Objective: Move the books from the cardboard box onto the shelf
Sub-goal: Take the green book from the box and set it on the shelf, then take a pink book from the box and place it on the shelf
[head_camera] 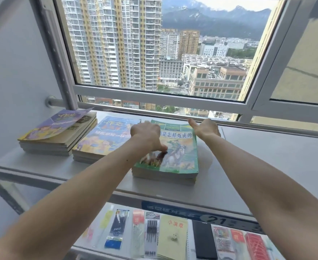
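Observation:
A stack of books topped by a green book lies flat on the white top shelf under the window. My left hand holds its left side, thumb pressed on the cover, fingers hidden over the edge. At the far right corner, my right hand grips the book with the thumb lying along the top edge. Left of it sit a blue-covered stack and a purple-covered stack whose top cover curls up. The cardboard box is out of view.
A window frame and a rail run close behind the books. The shelf continues bare to the right of the green book. A lower shelf holds pen packs, a yellow notebook and other stationery.

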Available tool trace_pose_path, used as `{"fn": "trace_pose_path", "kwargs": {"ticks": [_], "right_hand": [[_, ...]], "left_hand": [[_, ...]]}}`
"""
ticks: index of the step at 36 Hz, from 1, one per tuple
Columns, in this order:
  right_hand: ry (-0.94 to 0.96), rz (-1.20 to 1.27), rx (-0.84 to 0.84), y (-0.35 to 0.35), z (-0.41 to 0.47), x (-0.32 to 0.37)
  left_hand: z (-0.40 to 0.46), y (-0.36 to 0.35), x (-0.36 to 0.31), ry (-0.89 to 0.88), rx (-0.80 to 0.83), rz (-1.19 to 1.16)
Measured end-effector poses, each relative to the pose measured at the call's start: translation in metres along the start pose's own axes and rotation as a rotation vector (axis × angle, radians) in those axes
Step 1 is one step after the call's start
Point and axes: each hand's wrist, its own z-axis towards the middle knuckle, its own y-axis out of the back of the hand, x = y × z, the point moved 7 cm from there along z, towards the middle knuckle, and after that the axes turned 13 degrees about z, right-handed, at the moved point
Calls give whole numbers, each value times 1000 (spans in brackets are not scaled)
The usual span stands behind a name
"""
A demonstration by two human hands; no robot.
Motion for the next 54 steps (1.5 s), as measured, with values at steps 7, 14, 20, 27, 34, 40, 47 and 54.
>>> {"fn": "trace_pose_path", "kwargs": {"ticks": [7, 14, 20, 27, 34, 40, 47, 54], "right_hand": [[102, -311, -205, 94, -24, -38], [-10, -430, -359, 185, -92, -103], [-174, -490, -495, 270, -182, -177], [-380, -568, -643, 367, -328, -268], [-602, -648, -704, 458, -502, -364], [-766, -671, -733, 525, -646, -434], [-930, -659, -803, 591, -780, -509], [-1061, -590, -845, 653, -863, -592]], "left_hand": [[16, 43, -56, -210, -134, -22], [-1, 85, -161, -491, -294, -53], [-71, 115, -288, -786, -372, -119], [-216, 143, -428, -1113, -403, -160], [-409, 162, -559, -1417, -452, -119], [-568, 179, -648, -1586, -408, -162], [-722, 188, -736, -1773, -375, -128], [-827, 182, -832, -1857, -379, -71]]}}
